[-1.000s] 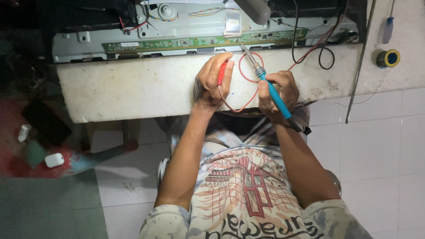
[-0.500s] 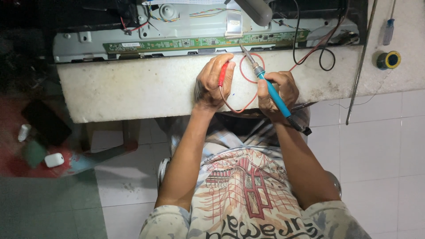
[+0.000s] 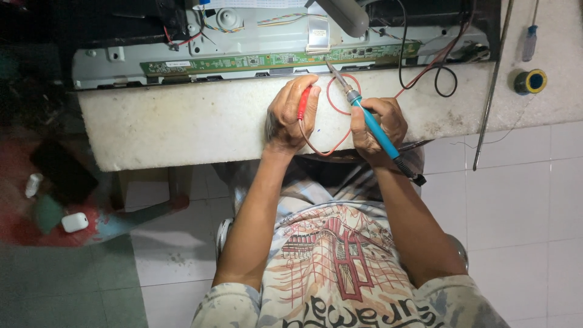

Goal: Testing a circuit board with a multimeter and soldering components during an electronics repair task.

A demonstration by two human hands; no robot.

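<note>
My left hand [image 3: 290, 115] rests on the white foam slab [image 3: 182, 121] and grips a red test probe [image 3: 302, 103] whose red wire [image 3: 331, 136] loops across the slab. My right hand [image 3: 379, 124] holds a blue-handled soldering iron [image 3: 373, 124]; its metal tip [image 3: 334, 71] points up toward the long green circuit board strip [image 3: 273, 59] on the open grey metal chassis [image 3: 109, 70]. The two hands sit close together near the slab's front edge.
A black cable loop [image 3: 446, 79] and red wire lie at the chassis's right end. A yellow solder spool [image 3: 530, 81], a blue screwdriver [image 3: 529, 41] and a thin metal rod [image 3: 489, 91] lie to the right. Small white items [image 3: 74, 222] sit on the floor at left.
The soldering iron's tip has shifted slightly left and up toward the green board. My left hand stays on the slab with the red probe.
</note>
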